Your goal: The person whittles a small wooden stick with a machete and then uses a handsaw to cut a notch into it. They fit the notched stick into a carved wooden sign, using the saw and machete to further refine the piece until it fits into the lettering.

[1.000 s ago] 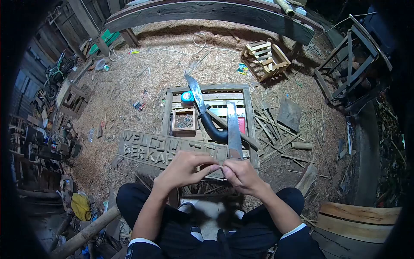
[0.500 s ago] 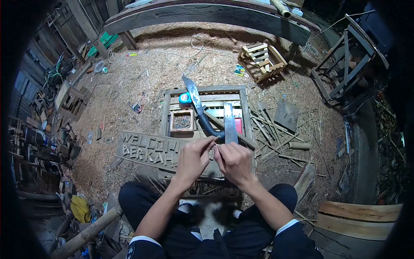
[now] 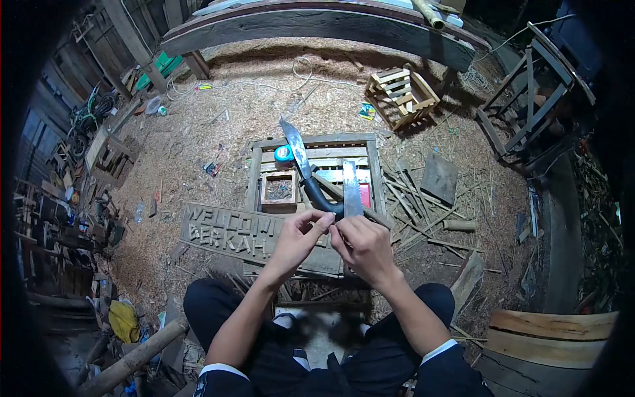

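My left hand (image 3: 297, 241) and my right hand (image 3: 364, 248) meet over the near edge of a low slatted table (image 3: 256, 178), fingers pinched with the fingertips close together. I cannot tell what small thing is between them. Just beyond the right hand lies a flat metal blade (image 3: 351, 188), its lower end hidden behind the knuckles. A machete (image 3: 299, 151) with a black curved handle (image 3: 319, 196) rests on the slats. Under the left hand is a wooden sign board (image 3: 225, 231) with raised letters reading "WELCOM" and "BERKAH".
On the table are a blue tape measure (image 3: 283, 154), a small wooden box (image 3: 279, 192) of little bits and a red object (image 3: 365, 194). Bamboo sticks (image 3: 423, 205) litter the right side. A slatted crate (image 3: 402, 98) sits farther off, before a long heavy beam (image 3: 317, 25). Shavings cover the ground.
The left fingertips have dropped slightly and turned in toward the right hand. A pale sliver seen at the fingertips before is now mostly hidden. The tools on the table stay put.
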Demonstrator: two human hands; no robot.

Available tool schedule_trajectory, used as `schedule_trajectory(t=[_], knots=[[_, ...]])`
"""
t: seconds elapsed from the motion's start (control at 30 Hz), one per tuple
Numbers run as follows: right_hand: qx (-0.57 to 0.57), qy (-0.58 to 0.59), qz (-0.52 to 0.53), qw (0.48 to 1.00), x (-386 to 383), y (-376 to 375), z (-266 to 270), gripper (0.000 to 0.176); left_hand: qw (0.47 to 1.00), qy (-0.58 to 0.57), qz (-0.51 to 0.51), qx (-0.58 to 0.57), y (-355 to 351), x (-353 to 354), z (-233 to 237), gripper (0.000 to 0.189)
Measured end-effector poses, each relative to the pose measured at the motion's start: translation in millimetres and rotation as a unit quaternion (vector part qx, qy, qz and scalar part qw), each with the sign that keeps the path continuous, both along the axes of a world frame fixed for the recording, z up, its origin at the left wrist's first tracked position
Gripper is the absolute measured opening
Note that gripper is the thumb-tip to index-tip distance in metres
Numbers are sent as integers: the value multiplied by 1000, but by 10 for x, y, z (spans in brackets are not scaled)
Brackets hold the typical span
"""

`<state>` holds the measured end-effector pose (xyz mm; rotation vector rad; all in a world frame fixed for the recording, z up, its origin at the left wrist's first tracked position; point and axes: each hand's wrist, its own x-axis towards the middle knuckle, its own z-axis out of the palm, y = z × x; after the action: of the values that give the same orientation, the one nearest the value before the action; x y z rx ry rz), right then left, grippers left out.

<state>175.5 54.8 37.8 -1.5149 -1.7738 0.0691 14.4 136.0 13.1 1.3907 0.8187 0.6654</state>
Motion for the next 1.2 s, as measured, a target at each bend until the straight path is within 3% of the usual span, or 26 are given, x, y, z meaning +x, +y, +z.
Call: schedule_trajectory(t=[0.13,0.23,0.27,0.33,0.47,0.57,0.63,0.77,0.8,0.87,0.93,1.0,1.03,1.1,1.13,1.2], knots=[[51,-64,67,994,-44,12,-187,19,998,-25,58,17,62,17,-125,27],[64,-103,173,977,-116,-135,-198,20,971,-60,229,-37,232,-37,-150,29],[65,-98,210,971,-123,-205,-158,20,970,-59,232,-37,327,-86,-139,29],[72,-88,198,974,-98,-287,-98,20,936,-132,324,-26,545,-251,-115,26],[49,-54,139,988,117,-316,-55,20,945,-151,285,-60,498,-389,-100,24],[3,82,71,994,125,-267,-84,20,973,-95,202,-62,401,-254,-147,18],[-97,198,-11,975,112,-276,-7,22,992,-37,122,16,235,-178,-159,20],[-149,318,-29,936,113,-205,-111,17,972,126,45,196,64,-44,95,17],[-149,317,-29,936,119,-177,-122,17,972,124,45,195,90,-59,32,17],[-15,142,-71,987,157,-100,-140,19,880,211,35,423,164,-89,-149,18],[-7,129,-80,988,221,-54,-262,20,897,203,40,390,161,-64,-128,21],[0,119,-85,989,235,-35,-280,22,889,190,55,414,163,-63,-114,39],[-44,154,-95,983,226,-31,-239,21,888,191,55,414,158,-36,-96,39],[-93,184,-101,973,230,-14,-236,21,903,135,156,378,113,48,-29,64],[-94,184,-100,973,232,1,-238,21,903,136,156,377,100,60,29,64],[-67,129,-72,987,230,34,-238,20,822,150,167,523,72,74,186,85]])
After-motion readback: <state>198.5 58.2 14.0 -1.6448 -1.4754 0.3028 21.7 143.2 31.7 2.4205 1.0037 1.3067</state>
